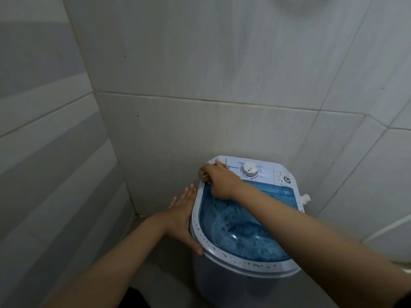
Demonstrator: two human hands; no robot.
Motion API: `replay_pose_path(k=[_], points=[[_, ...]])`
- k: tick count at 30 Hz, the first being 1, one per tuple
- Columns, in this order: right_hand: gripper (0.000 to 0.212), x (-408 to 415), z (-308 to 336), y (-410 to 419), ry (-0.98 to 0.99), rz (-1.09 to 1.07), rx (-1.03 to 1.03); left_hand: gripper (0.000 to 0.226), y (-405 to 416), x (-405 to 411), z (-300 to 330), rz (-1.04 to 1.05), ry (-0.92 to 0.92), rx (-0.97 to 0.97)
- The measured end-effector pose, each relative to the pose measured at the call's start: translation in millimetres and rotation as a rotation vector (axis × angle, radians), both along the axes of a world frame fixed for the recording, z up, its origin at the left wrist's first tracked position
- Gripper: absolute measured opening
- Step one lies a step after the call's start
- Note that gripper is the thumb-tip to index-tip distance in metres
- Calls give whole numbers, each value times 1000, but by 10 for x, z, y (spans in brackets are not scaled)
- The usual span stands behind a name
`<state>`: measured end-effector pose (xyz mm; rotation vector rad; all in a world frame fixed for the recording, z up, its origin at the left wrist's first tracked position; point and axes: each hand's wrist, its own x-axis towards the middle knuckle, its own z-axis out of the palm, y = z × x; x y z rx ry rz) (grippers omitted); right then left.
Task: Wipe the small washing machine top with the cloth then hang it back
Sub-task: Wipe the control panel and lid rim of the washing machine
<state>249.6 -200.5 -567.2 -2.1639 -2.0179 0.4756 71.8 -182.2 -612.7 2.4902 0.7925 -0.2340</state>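
Note:
A small white washing machine [233,266] with a translucent blue lid [242,227] stands in a tiled corner. Its white rim is speckled with brownish-yellow dirt. A round dial [250,168] sits on the back control panel. My right hand [219,181] reaches across the lid to the back left corner of the top and presses a small brownish cloth [202,174] there; most of the cloth is hidden under the hand. My left hand [182,218] lies flat against the machine's left side, fingers spread, thumb on the rim.
Grey tiled walls close in behind and on both sides. A white hose fitting [305,198] sticks out at the machine's right rear. A small round button [287,179] sits on the panel's right end. The floor shows at lower left.

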Motion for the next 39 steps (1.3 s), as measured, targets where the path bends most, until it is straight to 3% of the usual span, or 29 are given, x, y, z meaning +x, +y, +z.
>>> replay_pose_path(k=[13, 21, 26, 31, 39], points=[[65, -325, -18, -650, 14, 173, 29, 158, 23, -19, -79, 8, -43, 6], [57, -431, 9, -965, 46, 260, 32, 155, -7, -44, -64, -23, -67, -8], [50, -450, -86, -1243, 82, 315, 121, 167, -8, -17, -65, -5, -53, 22], [57, -353, -204, -1494, 111, 317, 137, 146, -50, -34, -43, 17, -83, 39], [67, -77, -226, -1979, 59, 292, 178, 164, -27, -53, -30, 31, -36, 34]])
